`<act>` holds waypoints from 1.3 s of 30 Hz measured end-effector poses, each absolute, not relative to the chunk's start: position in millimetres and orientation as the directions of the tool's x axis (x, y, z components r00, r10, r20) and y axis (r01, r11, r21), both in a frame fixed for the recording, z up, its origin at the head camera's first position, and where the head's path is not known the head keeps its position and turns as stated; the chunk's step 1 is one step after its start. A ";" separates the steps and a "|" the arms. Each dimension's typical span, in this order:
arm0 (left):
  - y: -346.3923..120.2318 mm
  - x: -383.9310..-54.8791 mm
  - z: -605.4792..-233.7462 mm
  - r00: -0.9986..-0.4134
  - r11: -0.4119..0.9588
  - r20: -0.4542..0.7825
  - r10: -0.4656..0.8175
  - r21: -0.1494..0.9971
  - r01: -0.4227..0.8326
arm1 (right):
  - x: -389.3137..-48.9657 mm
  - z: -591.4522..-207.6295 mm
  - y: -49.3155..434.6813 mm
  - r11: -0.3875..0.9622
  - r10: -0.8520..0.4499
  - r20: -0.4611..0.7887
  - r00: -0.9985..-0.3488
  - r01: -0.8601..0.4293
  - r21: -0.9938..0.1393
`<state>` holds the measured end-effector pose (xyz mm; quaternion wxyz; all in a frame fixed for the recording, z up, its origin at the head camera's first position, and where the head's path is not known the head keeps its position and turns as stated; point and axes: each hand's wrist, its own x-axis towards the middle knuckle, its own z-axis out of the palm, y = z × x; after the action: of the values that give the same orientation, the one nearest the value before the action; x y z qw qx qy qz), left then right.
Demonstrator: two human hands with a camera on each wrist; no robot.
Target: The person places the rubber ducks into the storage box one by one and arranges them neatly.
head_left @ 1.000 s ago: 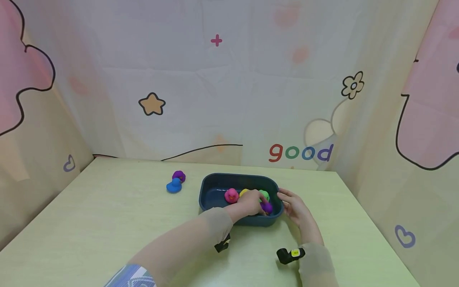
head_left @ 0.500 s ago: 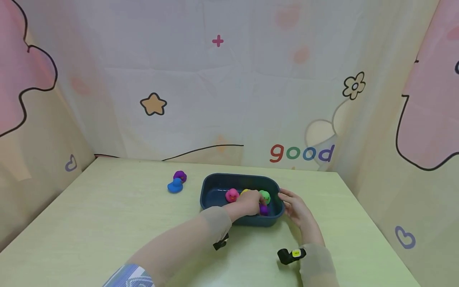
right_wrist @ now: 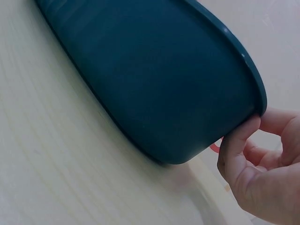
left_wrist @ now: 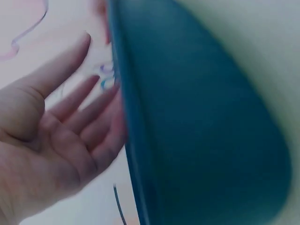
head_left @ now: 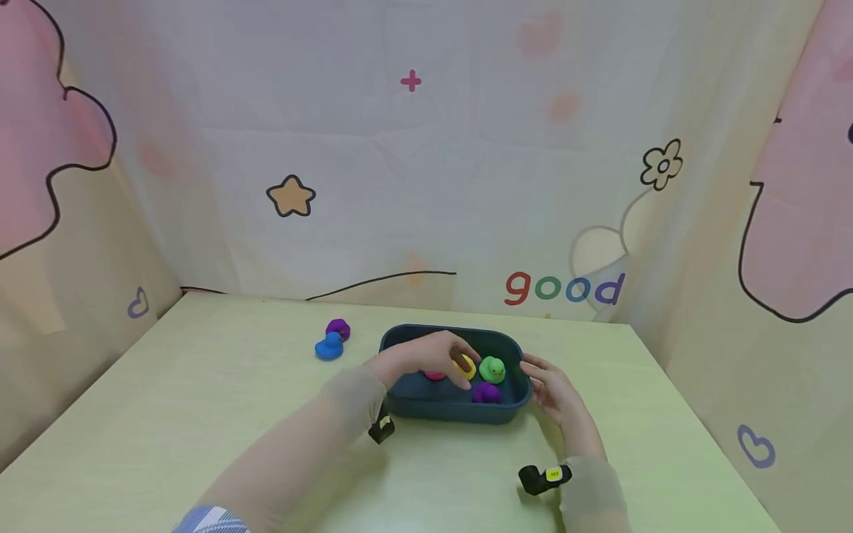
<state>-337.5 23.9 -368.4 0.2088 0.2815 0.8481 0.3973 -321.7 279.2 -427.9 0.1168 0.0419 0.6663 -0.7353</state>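
A dark blue plastic basin point(head_left: 426, 409) stands on the table. In it are a green toy duck point(head_left: 492, 369), a purple toy duck point(head_left: 487, 393), a yellow toy duck point(head_left: 469, 367) and a pink toy duck point(head_left: 435, 375), the last two partly hidden by my left hand point(head_left: 433, 354). That hand is over the basin with nothing in it; the left wrist view shows its thumb and fingers spread. At the basin's right end, my right hand point(head_left: 558, 396) rests its fingers against the outside, right at the rim. The right wrist view shows this contact on the end wall.
Left of the basin, a blue toy duck point(head_left: 329, 346) and another purple duck point(head_left: 338, 328) sit close together on the pale wooden table point(head_left: 220, 385). A printed cloth backdrop point(head_left: 373, 207) closes off the back and both sides.
My left hand has let go of the purple duck in the basin, then risen and moved left, uncovering the green and purple ducks. My right hand stays at the basin's end.
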 end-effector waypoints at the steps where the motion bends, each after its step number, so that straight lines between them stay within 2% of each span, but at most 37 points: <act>1: 15.2 -340.1 -367.3 -0.740 0.494 -0.126 0.661 0.816 0.302 | -321.3 -428.2 279.4 -0.085 -0.117 -0.219 -0.969 0.230 -0.970; 4: -10.6 -346.7 -364.5 -0.727 0.425 -0.095 0.680 0.859 0.284 | -319.9 -428.8 279.4 -0.082 -0.113 -0.223 -0.968 0.233 -0.969; 8: -45.0 -353.4 -363.2 -0.787 0.387 -0.032 0.616 0.883 0.267 | -318.5 -429.2 279.0 -0.075 -0.114 -0.217 -0.970 0.226 -0.971; 14: -90.4 -361.2 -371.5 -0.936 0.329 0.077 0.343 0.924 0.196 | -319.8 -429.5 280.3 -0.080 -0.115 -0.206 -0.972 0.216 -0.973; 18: -114.4 -365.5 -385.0 -0.986 0.281 0.116 0.120 0.949 0.146 | -320.8 -430.0 281.3 -0.070 -0.119 -0.203 -0.972 0.212 -0.975; 22: -130.7 -366.1 -400.1 -0.996 0.247 0.078 -0.047 0.967 0.064 | -321.9 -430.4 282.1 -0.072 -0.121 -0.204 -0.971 0.214 -0.974; 25: -138.8 -364.8 -410.6 -0.994 0.220 0.025 -0.109 0.976 0.000 | -321.8 -430.1 281.5 -0.070 -0.120 -0.205 -0.971 0.214 -0.974; 32: -146.8 -366.4 -427.4 -0.982 0.238 -0.046 -0.181 0.967 -0.089 | -321.0 -429.7 279.7 -0.075 -0.115 -0.212 -0.970 0.221 -0.972; 39: -152.2 -368.7 -438.1 -0.976 0.289 -0.066 -0.209 0.949 -0.126 | -320.5 -429.8 278.3 -0.082 -0.125 -0.204 -0.971 0.215 -0.973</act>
<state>-368.7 -152.2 -438.1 -0.0354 -0.1044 0.8020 0.5871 -320.5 278.3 -429.8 0.1156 0.0335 0.6677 -0.7346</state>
